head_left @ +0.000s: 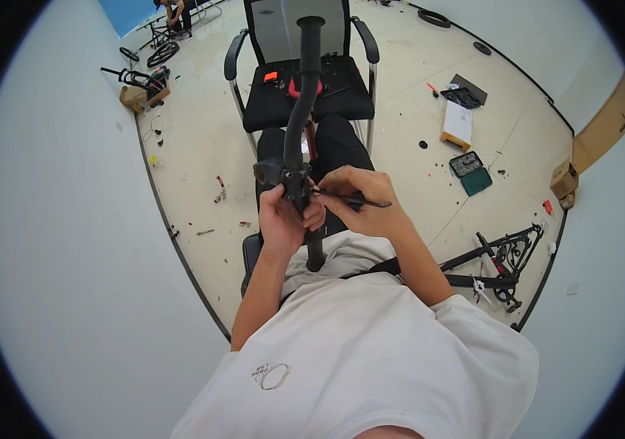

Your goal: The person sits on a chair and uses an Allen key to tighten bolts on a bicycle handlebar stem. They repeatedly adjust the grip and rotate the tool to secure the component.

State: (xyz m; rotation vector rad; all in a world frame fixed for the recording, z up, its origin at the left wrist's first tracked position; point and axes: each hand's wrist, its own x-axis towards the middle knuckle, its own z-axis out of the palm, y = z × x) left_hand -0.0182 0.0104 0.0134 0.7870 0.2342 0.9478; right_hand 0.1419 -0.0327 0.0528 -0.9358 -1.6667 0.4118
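A black bicycle handlebar (295,132) stands lengthwise over my lap, its far end above the seat of the chair in front. Clamped round its middle is a black stem (272,173) with bolts in its faceplate. My left hand (283,223) is closed round the bar just below the stem, thumb against the clamp. In my right hand (365,192) is a slim dark hex key (372,203), pinched between thumb and fingers. The key's tip reaches the right side of the stem clamp; my fingers hide whether it sits in a bolt.
Facing me is a black office chair (254,113) with an orange piece (270,77) and small parts on it. On the floor at right lie a bicycle frame (502,267), a green parts case (477,183) and a white box (457,124). Far left, another person (178,14) bends beside a bicycle.
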